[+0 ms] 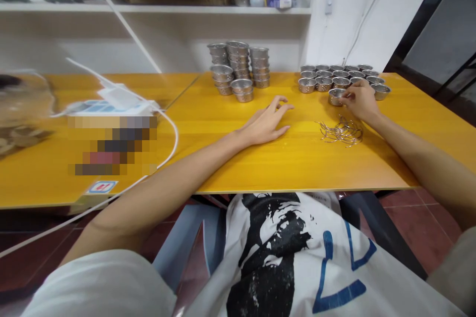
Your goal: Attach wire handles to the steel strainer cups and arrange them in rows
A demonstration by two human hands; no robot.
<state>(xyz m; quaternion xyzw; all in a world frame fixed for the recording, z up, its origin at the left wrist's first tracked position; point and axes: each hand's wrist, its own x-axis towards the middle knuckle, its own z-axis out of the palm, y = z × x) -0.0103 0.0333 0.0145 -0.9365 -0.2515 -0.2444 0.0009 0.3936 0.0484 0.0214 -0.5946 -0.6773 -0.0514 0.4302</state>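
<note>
Two hands: I see both out over the yellow table (223, 158), well apart from each other, forearms bare.
Right hand: the right hand (360, 103) lies palm down at the far right, its fingertips closed on the rim of one cup (335, 97); I read that as a light grasp, not a full clench.
Cup: small, metal and perforated, it stands upright on the table and touches the fingertips at their left end; it sits just in front of the rows and apart from them.
Cup to hand: it lies to the left of the knuckles, past the fingertips, with the wrist trailing back to the right and toward me.
Left hand: the left hand (268, 123) rests near the table's middle, fingers spread and released, holding nothing; the cup is well to its right.
Rings: a loose heap of wire rings (342, 132) lies just nearer me than the right hand and the cup; I cannot tell whether it touches the hand.
Rows: more cups in rows (334, 75) stand behind the grasped one, toward the wall.
Stacks: stacks (238, 67) of the same cups stand beyond the left hand, apart from it.
Far left: a power strip (111, 104) with a white cable (173, 133) lies there, well away from both hands.
</note>
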